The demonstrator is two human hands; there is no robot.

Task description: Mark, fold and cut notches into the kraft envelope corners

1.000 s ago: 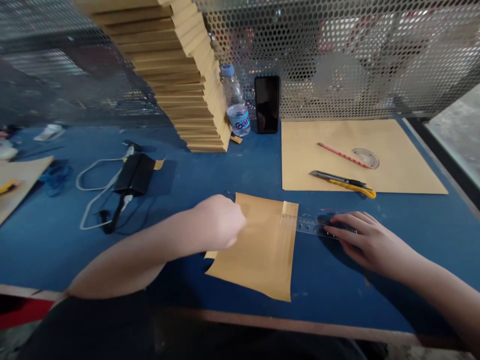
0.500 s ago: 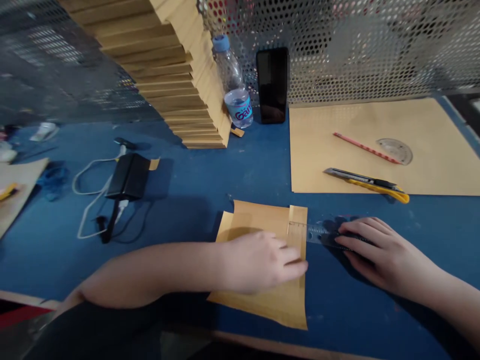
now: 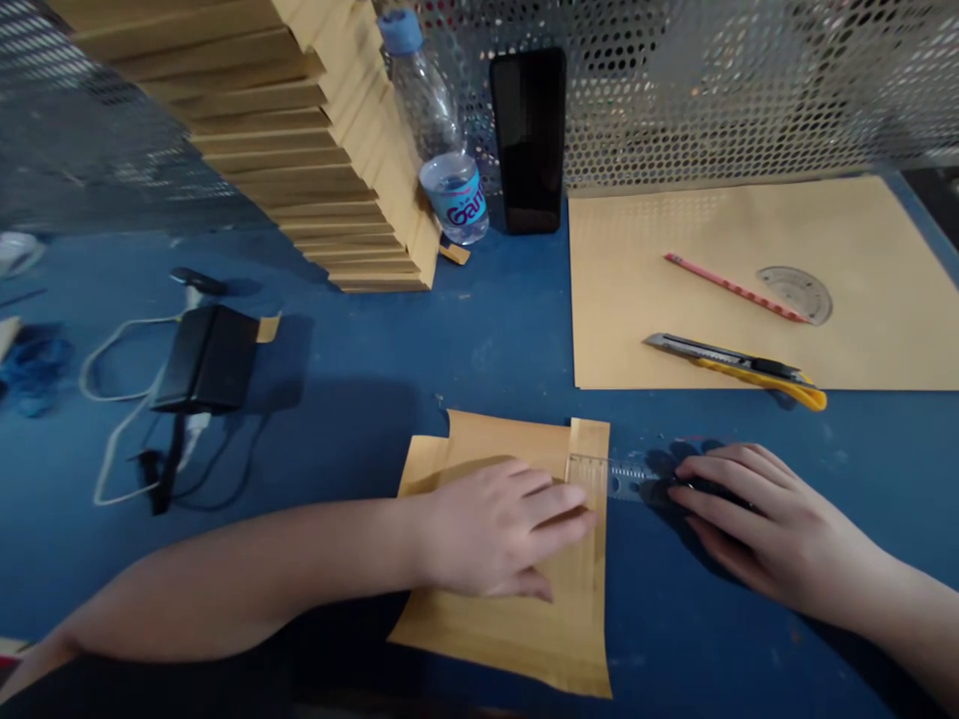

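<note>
A folded piece of brown paper [image 3: 516,629] lies on the blue table [image 3: 479,350] near the front edge. My left hand [image 3: 501,524] rests flat on it, fingers spread and pointing right toward its folded right edge. A clear plastic ruler [image 3: 625,477] sticks out from under that edge. My right hand [image 3: 756,514] presses its fingertips on the ruler's right end.
A large brown sheet [image 3: 749,285] at the back right carries a yellow utility knife [image 3: 738,361], a red pencil [image 3: 730,288] and a protractor [image 3: 798,293]. A tall stack of folded brown paper [image 3: 300,150], a water bottle [image 3: 442,150] and a phone [image 3: 530,140] stand at the back. A black charger with cables [image 3: 206,359] lies left.
My left hand has gone from the paper's left edge onto its top and lies flat across it. The view has tilted down and closer. My right hand stays on the ruler.
</note>
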